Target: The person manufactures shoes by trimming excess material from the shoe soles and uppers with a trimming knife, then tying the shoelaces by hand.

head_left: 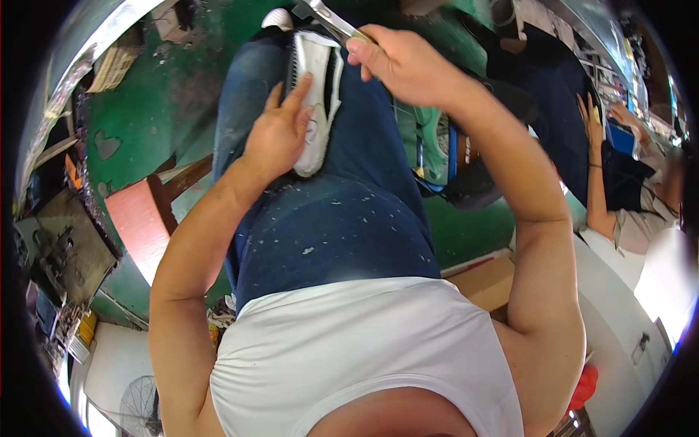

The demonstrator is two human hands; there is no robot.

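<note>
A white shoe (314, 135) lies lengthwise across the jeans on my lap, with a dark gap along its right side and a jagged edge on its left. My left hand (279, 135) grips it from the left, index finger stretched along its surface. Above and to the right of the shoe, my right hand (400, 62) is closed around the handle of a silver metal hand tool (335, 20). The tool slants up to the left, past the far end of the shoe. Its working end is blurred near the top edge, so its exact kind is unclear.
A pinkish box-like block (138, 218) stands left of my leg on the green floor (167, 116). To my right are a green and blue frame (435, 149) and a cardboard box (484, 280). Farther right, another person (644, 211) sits with raised hands.
</note>
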